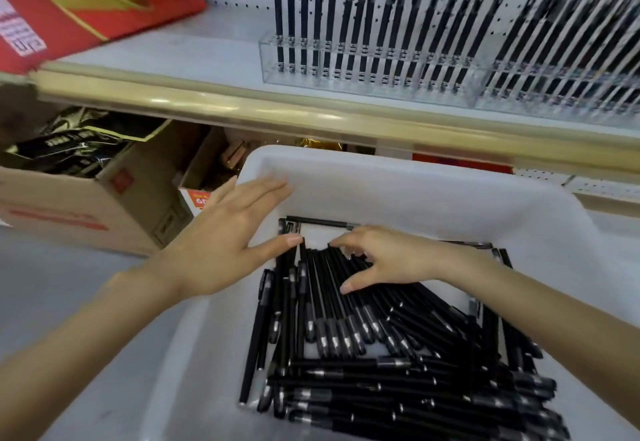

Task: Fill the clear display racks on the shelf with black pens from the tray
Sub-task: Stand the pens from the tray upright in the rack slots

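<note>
Fingers (263, 188) straight on left hand (214, 253), curled round pens (322, 267) on right hand (388, 260); one tray (381, 181), two racks (367, 70).

Just left of the left hand's (221, 253) fingers (266, 186), a small white cardboard box (194, 203) bears an orange label reading "60". Print on the red carton (52, 18) and black packets (69, 143) is blurred.

Bright, even, soft light casts only faint shadows. Motion blur smears the racked pens (571, 25) at right and the red box (69, 8) at left. Wide-angle distortion bows the glare-streaked shelf edge (277, 117).
</note>
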The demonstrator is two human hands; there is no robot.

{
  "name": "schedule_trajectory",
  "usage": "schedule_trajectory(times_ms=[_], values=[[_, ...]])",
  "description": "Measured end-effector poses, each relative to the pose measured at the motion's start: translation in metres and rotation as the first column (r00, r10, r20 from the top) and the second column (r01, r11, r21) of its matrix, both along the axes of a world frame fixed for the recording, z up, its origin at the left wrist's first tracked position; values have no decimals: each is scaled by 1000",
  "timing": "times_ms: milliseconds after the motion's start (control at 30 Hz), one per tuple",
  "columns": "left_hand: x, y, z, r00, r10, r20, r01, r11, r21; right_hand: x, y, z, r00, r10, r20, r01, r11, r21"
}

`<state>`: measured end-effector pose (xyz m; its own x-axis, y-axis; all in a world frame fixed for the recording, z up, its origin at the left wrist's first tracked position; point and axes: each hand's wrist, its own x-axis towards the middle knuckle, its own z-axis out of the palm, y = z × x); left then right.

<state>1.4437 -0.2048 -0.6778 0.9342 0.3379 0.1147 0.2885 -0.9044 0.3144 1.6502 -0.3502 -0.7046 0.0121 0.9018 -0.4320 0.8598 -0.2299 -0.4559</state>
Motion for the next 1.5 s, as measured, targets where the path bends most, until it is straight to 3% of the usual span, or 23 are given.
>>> schedule_trajectory(times_ms=[100,233,500,600,700,833,1033,1267,1400,1500], values=[[-1,-2,-10,994,86,75,-73,984,-164,0,4,-13,986,-121,-112,125,992,28],[7,-11,-11,984,150,91,-118,950,-288,3,2,-25,977,-178,-121,182,983,22],[20,-9,-12,994,110,6,-107,978,-177,12,1,-35,974,-181,-135,182,983,-4],[18,-9,-12,994,113,10,-110,982,-154,12,0,-33,953,-196,-232,201,980,-5],[16,-9,-11,995,100,4,-98,988,-121,12,-4,-24,900,-232,-368,247,969,-5],[18,-8,-7,997,74,-10,-74,996,-43,13,-9,-13,764,-289,-577,326,944,-40],[42,-5,2,998,-31,-51,38,988,150,11,-27,-8,708,-353,-612,310,934,-180],[82,-11,7,972,-119,205,147,981,-129,12,-48,-4,686,-337,-646,344,931,-120],[115,-26,31,941,-36,337,188,883,-431,28,-51,35,733,-261,-628,408,908,98],[139,-43,49,922,-38,385,250,818,-519,50,-60,65,785,-281,-552,480,839,257]])
